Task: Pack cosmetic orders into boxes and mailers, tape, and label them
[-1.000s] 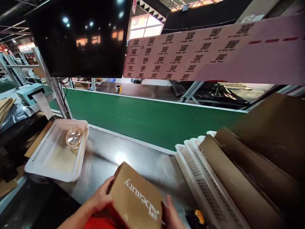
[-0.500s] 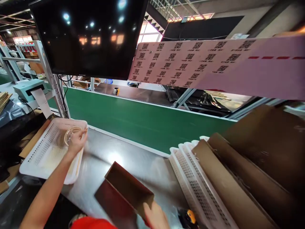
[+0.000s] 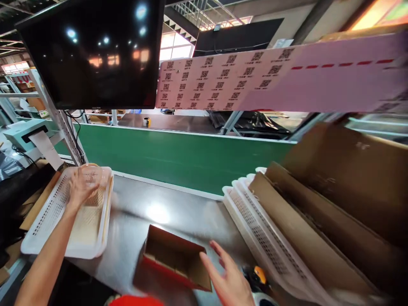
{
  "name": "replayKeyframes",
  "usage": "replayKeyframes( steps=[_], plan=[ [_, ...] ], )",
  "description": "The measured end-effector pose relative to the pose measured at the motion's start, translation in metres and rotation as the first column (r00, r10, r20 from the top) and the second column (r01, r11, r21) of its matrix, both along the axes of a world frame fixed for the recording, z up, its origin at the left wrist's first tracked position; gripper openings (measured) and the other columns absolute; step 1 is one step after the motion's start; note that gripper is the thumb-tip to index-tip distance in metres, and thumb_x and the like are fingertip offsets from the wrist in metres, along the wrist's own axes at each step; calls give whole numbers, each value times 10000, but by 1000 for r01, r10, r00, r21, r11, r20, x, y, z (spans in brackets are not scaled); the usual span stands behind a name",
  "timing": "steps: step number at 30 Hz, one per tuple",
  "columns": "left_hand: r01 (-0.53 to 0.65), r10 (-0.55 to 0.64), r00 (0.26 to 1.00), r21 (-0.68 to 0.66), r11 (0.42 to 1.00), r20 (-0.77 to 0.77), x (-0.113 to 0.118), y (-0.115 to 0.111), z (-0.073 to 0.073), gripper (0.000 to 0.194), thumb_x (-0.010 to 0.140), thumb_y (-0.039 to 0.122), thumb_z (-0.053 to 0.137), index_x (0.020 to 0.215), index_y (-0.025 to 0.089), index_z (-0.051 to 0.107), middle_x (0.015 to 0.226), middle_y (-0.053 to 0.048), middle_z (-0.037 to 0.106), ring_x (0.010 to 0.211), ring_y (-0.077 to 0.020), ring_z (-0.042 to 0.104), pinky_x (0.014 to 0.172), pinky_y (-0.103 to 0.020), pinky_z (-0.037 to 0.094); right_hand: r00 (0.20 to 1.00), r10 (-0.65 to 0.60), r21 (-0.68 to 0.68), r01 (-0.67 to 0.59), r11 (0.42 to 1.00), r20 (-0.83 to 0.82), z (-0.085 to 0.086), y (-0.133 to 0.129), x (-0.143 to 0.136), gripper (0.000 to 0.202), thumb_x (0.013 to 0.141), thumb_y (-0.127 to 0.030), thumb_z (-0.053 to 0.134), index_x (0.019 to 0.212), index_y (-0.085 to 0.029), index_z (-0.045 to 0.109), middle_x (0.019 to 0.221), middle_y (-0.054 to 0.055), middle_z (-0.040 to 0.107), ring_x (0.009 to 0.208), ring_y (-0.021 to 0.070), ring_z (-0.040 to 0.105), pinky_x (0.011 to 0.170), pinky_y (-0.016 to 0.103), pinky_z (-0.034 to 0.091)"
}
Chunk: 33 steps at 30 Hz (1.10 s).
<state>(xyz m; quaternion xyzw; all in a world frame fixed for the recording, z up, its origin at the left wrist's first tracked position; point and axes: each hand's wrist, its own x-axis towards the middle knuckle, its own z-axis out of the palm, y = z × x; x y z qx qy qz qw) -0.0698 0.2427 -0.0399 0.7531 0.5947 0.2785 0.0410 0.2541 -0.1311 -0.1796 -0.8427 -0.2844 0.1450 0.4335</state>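
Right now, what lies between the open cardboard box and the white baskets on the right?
In the head view: metal tabletop, the right hand beside the box, and a black-and-orange object nearer the baskets.

A metal-topped workbench adjoins a green conveyor belt. A dark flat-screen monitor shows light reflections. Beyond the belt, a bright window sits beneath a staircase.

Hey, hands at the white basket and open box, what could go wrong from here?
Your left hand is at the clear round item by the white basket's far end; the grip is unclear, so it might slip.

Your right hand, fingers spread, isn't clasping the open box; a bump might shift it, or knock the black-and-yellow object nearby.
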Motion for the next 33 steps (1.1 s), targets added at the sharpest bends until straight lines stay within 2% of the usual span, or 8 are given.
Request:
replayKeyframes(
  steps=[2,5,8,11,17,25,29,33],
  plan=[
    [268,-252,963,232,935,-98,11,-34,15,1125,722,454,836,1614,163,217,1658,-249,255,1480,-485,340,1176,-610,362,992,118,124,-113,986,-39,31,7,-14,773,835,-698,588,1405,-177,587,1423,183,651,1260,369,651,1087,514,523],
    [760,-677,650,278,588,-345,44,-100,15,983,773,354,794,1619,312,295,1694,-134,272,1533,-439,286,1223,-618,306,928,372,305,-351,885,-14,77,21,-31,853,845,-646,672,1528,-176,472,1518,189,571,1384,340,558,1155,518,461],
    [952,-840,289,230,202,-459,82,-154,-12,863,837,186,711,1580,447,357,1665,-53,381,1505,-337,376,1249,-588,277,824,567,290,-548,785,22,103,31,-32,1031,809,-576,769,1638,-199,284,1632,185,427,1453,339,481,1190,528,415],
    [982,-909,138,175,74,-393,108,-176,-57,797,864,239,729,1564,425,397,1655,-65,415,1503,-311,394,1265,-564,250,782,621,144,-622,770,52,94,28,-18,944,832,-487,756,1623,-203,324,1611,183,448,1428,345,500,1198,550,391],
    [633,-534,761,-242,735,370,125,-183,-157,676,1036,541,355,1588,151,363,1653,-204,386,1576,-305,293,1282,-517,257,770,602,60,-625,779,211,18,10,0,770,837,-301,679,1543,-159,407,1444,174,555,1327,304,549,1137,480,451],
    [586,-212,754,-491,645,622,139,-194,-211,524,1016,456,330,1322,135,610,1418,-186,640,1366,-277,572,1221,-451,381,582,625,-264,-587,765,519,-25,-2,-25,779,869,-573,724,1524,-239,466,1600,216,392,1449,438,381,1150,677,344],
    [505,-225,765,-346,791,604,137,-202,-219,451,1021,433,333,1274,159,587,1301,-179,638,1272,-279,602,1140,-470,451,818,121,4,-149,989,563,-68,-28,-53,758,986,-506,585,1626,-269,257,1544,205,420,1400,381,467,1090,604,465],
    [514,-426,796,-108,851,431,132,-217,-209,436,1050,452,299,1172,164,603,1112,-165,628,1087,-290,629,997,-481,518,900,-26,22,18,1000,435,-107,-40,-68,921,963,-523,611,1661,-217,93,1454,214,496,1309,378,562,1013,570,553]
  ],
)
